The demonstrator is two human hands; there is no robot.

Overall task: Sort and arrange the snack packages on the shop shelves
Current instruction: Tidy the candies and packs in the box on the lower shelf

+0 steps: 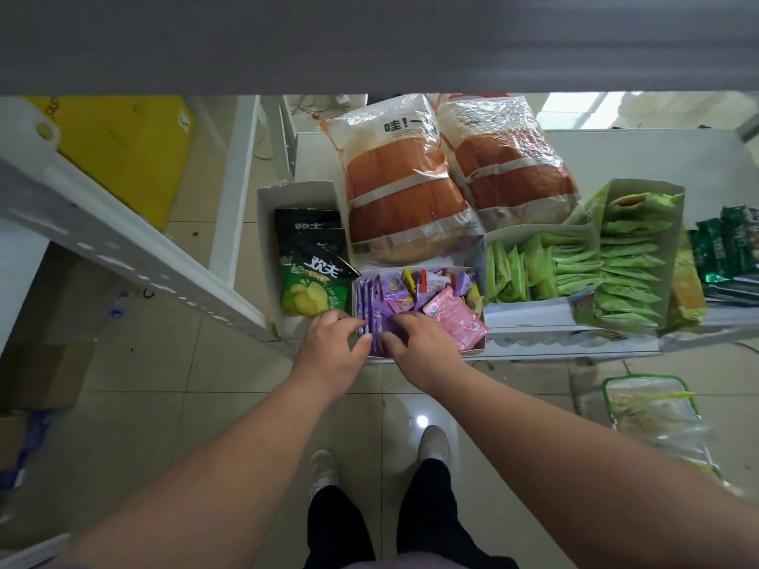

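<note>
Pale floor tiles (230,388) run under a low white shelf (566,347) in the head view, with an upper shelf's grey underside filling the top of the picture.

On the low shelf, near its front edge, sits a small open white box (476,347) of mixed snack packets. Purple sachets (371,310) stand on edge along its left side, and a pink packet (456,318) lies loose on the right. The left hand (332,347) and right hand (423,342) both reach into the box's front, fingers curled down onto the purple sachets. They seem to pinch or press the row between them, though I cannot tell how firmly.

Left of the box stand green-and-black crisp bags (308,277). Behind it lie two large orange-banded bags (410,190), and to the right are boxes of green packets (575,269).

The sachets look light, thin and slick, likely to slip or fan apart. Squeezing the row from both ends, low on the packets, should keep them together; the crisp bags are puffy and fragile, so they call for a gentle hold at the top seam.
</note>
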